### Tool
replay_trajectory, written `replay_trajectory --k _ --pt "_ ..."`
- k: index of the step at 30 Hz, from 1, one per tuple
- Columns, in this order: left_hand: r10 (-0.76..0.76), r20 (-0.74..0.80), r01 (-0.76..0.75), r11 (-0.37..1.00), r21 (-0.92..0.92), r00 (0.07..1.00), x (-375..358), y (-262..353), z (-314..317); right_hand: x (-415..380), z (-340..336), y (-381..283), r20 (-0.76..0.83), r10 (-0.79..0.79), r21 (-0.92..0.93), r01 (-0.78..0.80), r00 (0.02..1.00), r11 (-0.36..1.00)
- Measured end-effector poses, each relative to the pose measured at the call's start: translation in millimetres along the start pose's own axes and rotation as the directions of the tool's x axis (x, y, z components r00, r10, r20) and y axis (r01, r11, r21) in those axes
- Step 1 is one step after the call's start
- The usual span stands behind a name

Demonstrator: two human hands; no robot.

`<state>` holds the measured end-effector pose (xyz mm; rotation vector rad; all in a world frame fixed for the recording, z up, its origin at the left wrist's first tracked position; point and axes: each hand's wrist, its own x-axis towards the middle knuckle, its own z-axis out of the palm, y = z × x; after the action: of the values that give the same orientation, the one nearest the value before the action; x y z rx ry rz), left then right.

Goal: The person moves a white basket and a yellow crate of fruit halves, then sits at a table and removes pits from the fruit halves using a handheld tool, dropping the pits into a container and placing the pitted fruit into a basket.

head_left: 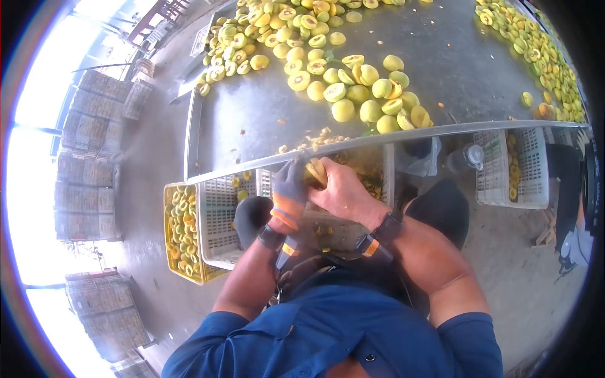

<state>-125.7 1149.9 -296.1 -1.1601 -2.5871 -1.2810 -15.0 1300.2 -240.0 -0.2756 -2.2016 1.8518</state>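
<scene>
Both my hands meet just below the metal table's front edge. My left hand [290, 189], in a grey and orange glove, has its fingers closed against a piece of yellow fruit [316, 172]. Bare, my right hand [343, 191] grips the same piece from the right, thumb and fingers round it. Small pale bits [321, 139] lie on the table edge right above my hands. Halved green-yellow fruits [370, 111] are spread on the metal table [252, 126] beyond. Whether a tool is in either hand cannot be made out.
Below the table edge stand a white crate [220, 220] and a yellow crate [183, 236] of cut fruit at left. Another white crate [529, 170] is at right, near a clear jug [466, 159]. Stacked crates [85, 183] line the far left. Someone's leg shows at far right.
</scene>
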Motion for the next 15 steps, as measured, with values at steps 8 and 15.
replay_trajectory --k 8,15 --pt "-0.240 -0.148 0.230 0.970 -0.080 0.960 -9.7 -7.1 -55.8 -0.3 -12.1 20.5 -0.017 0.079 -0.222 -0.080 0.997 0.972" --pt "-0.449 -0.365 0.574 0.712 0.406 0.815 -9.4 -78.5 -180.6 -12.3 -28.9 12.1 -0.030 0.094 -0.263 -0.099 0.995 0.960"
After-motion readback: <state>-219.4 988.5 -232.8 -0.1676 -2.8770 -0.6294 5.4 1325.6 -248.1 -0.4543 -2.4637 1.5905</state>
